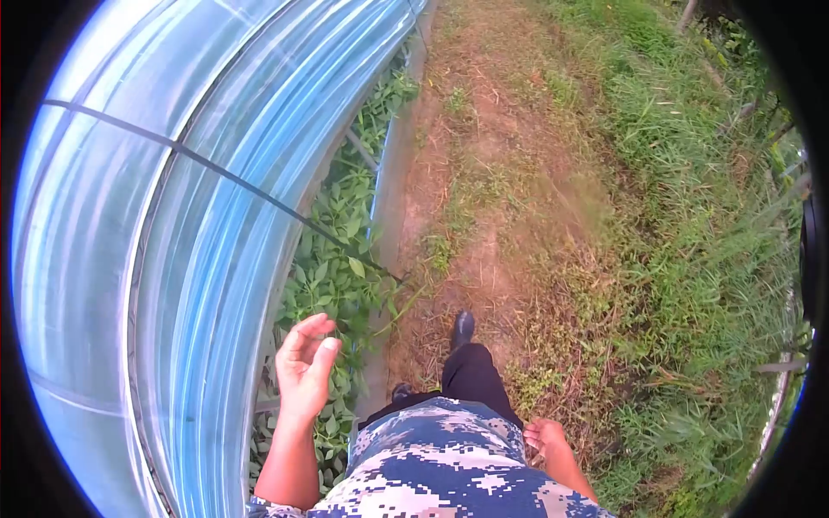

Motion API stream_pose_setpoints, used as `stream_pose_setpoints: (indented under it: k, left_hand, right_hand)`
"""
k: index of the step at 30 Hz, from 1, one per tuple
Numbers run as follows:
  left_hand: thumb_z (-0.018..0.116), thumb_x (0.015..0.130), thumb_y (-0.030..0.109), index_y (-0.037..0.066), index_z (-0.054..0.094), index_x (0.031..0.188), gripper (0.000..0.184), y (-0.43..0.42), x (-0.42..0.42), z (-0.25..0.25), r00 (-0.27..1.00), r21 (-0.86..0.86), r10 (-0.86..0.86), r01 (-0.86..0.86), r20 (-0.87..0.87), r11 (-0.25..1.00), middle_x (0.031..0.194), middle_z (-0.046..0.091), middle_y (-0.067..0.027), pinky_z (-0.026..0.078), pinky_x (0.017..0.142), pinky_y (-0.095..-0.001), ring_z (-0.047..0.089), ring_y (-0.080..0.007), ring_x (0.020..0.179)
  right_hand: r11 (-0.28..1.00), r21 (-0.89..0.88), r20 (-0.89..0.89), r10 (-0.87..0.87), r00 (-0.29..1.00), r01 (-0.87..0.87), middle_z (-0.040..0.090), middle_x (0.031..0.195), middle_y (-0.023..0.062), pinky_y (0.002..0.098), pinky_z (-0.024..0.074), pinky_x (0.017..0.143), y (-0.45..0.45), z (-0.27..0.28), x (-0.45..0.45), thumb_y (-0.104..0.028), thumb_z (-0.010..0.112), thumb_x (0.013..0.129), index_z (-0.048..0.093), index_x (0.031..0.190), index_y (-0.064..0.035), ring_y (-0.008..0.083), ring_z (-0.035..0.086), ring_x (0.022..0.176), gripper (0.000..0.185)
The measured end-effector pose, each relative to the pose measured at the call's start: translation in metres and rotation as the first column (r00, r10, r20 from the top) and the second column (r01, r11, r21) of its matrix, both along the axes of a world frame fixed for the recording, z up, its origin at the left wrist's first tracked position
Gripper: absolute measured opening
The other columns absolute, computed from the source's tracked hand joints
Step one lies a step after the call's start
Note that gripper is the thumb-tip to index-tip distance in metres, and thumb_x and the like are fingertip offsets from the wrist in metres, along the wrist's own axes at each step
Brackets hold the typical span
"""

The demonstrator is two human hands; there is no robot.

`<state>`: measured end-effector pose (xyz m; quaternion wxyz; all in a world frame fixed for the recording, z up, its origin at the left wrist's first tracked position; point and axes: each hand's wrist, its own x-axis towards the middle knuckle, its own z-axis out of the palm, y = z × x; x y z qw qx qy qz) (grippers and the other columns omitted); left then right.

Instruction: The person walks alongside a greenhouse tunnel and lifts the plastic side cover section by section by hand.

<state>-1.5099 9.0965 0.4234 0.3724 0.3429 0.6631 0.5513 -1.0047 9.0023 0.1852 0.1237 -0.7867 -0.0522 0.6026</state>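
My left hand [304, 369] is raised beside the blue plastic greenhouse film [220, 259], over leafy green plants [341, 211]. Its fingers curl loosely, the thumb stands apart from them, and nothing shows in the grasp. Low by my right hip hangs my right hand [544, 437], next to my camouflage shirt [432, 466]. The fingers there are loosely bent and slightly apart, with no object visible in them; the shirt's edge hides a small part.
A dirt path [484, 173] with dry stalks runs ahead, and my dark boot [463, 328] is on it. Tall grass [673, 138] lines the right side. A dark strap [224, 173] crosses the film and reaches down to the path's left edge.
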Motion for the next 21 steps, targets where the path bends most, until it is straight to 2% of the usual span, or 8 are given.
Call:
stream_pose_setpoints:
  k: [2, 4, 8, 9, 10, 13, 20, 21]
  left_hand:
    - [0.061, 0.090, 0.011, 0.000, 0.053, 0.124, 0.037, 0.046, 0.012, -0.020, 0.987, -0.098, 0.044, -0.029, 0.158, 0.995, 0.109, 0.063, -0.0103, 0.053, 0.072, -0.0273, 0.064, -0.0145, 0.083]
    - [0.061, 0.092, 0.014, -0.001, 0.050, 0.126, 0.039, 0.088, 0.022, -0.031, 0.965, -0.167, 0.122, -0.084, 0.231, 0.982, 0.108, 0.063, -0.0114, 0.054, 0.069, -0.0271, 0.064, -0.0149, 0.080]
    - [0.059, 0.094, 0.026, 0.000, 0.042, 0.131, 0.048, 0.142, 0.012, -0.041, 0.929, -0.294, 0.225, -0.136, 0.295, 0.946, 0.109, 0.060, -0.0126, 0.054, 0.067, -0.0280, 0.064, -0.0164, 0.077]
    - [0.059, 0.094, 0.026, 0.000, 0.042, 0.131, 0.048, 0.152, 0.009, -0.042, 0.922, -0.300, 0.251, -0.160, 0.296, 0.940, 0.109, 0.060, -0.0126, 0.054, 0.067, -0.0280, 0.064, -0.0164, 0.077]
    - [0.060, 0.094, 0.028, 0.001, 0.042, 0.131, 0.050, 0.162, 0.006, -0.043, 0.892, -0.287, 0.290, -0.194, 0.345, 0.938, 0.109, 0.060, -0.0128, 0.054, 0.067, -0.0291, 0.064, -0.0173, 0.078]
    - [0.061, 0.092, 0.033, 0.001, 0.041, 0.131, 0.054, 0.191, 0.000, -0.051, 0.826, -0.250, 0.358, -0.272, 0.436, 0.929, 0.110, 0.059, -0.0134, 0.054, 0.069, -0.0313, 0.064, -0.0190, 0.079]
    - [0.067, 0.089, 0.035, 0.003, 0.042, 0.124, 0.053, 0.265, -0.037, -0.098, 0.656, -0.230, 0.472, -0.425, 0.588, 0.876, 0.107, 0.058, -0.0122, 0.055, 0.067, -0.0338, 0.064, -0.0214, 0.079]
    - [0.068, 0.087, 0.035, 0.003, 0.043, 0.122, 0.054, 0.275, -0.050, -0.111, 0.616, -0.229, 0.489, -0.454, 0.618, 0.861, 0.106, 0.058, -0.0115, 0.055, 0.067, -0.0338, 0.064, -0.0215, 0.079]
  right_hand:
    - [0.996, -0.026, -0.036, -0.082, 0.996, 0.081, 0.062, 0.079, 0.0072, 0.0390, 0.0520, 0.062, 0.056, -0.032, 0.014, -0.023, 0.052, 0.094, 0.058, 0.091, -0.0076, 0.0229, 0.061, 0.067, 0.017]
    - [0.983, 0.005, -0.065, -0.182, 0.981, 0.183, 0.060, 0.075, 0.0054, 0.0393, 0.0501, 0.059, 0.101, -0.032, 0.029, -0.022, 0.052, 0.092, 0.056, 0.084, -0.0098, 0.0224, 0.059, 0.061, 0.015]
    - [0.991, 0.119, -0.104, -0.051, 0.993, 0.064, 0.060, 0.075, 0.0058, 0.0357, 0.0500, 0.055, 0.214, 0.012, 0.048, -0.019, 0.052, 0.092, 0.056, 0.092, -0.0085, 0.0206, 0.059, 0.059, 0.012]
    - [0.986, 0.152, -0.032, -0.057, 0.998, 0.061, 0.061, 0.074, 0.0054, 0.0343, 0.0506, 0.054, 0.244, 0.036, 0.042, -0.019, 0.053, 0.092, 0.057, 0.095, -0.0084, 0.0195, 0.060, 0.058, 0.012]
    - [0.987, 0.162, -0.020, -0.016, 1.000, 0.020, 0.062, 0.081, 0.0055, 0.0344, 0.0506, 0.058, 0.271, 0.045, 0.047, -0.019, 0.052, 0.093, 0.057, 0.102, -0.0080, 0.0177, 0.061, 0.065, 0.015]
    - [0.971, 0.237, -0.002, -0.012, 1.000, 0.012, 0.062, 0.075, 0.0044, 0.0341, 0.0514, 0.056, 0.341, 0.060, 0.050, -0.019, 0.055, 0.091, 0.057, 0.096, -0.0089, 0.0192, 0.061, 0.060, 0.012]
    - [0.936, 0.309, 0.022, 0.172, 0.985, -0.170, 0.064, 0.078, 0.0052, 0.0334, 0.0514, 0.056, 0.461, 0.087, 0.003, -0.019, 0.053, 0.091, 0.057, 0.097, -0.0089, 0.0181, 0.062, 0.063, 0.012]
    - [0.933, 0.313, 0.007, 0.183, 0.983, -0.176, 0.064, 0.082, 0.0068, 0.0342, 0.0520, 0.058, 0.476, 0.088, -0.004, -0.015, 0.051, 0.090, 0.056, 0.103, -0.0066, 0.0190, 0.063, 0.065, 0.016]
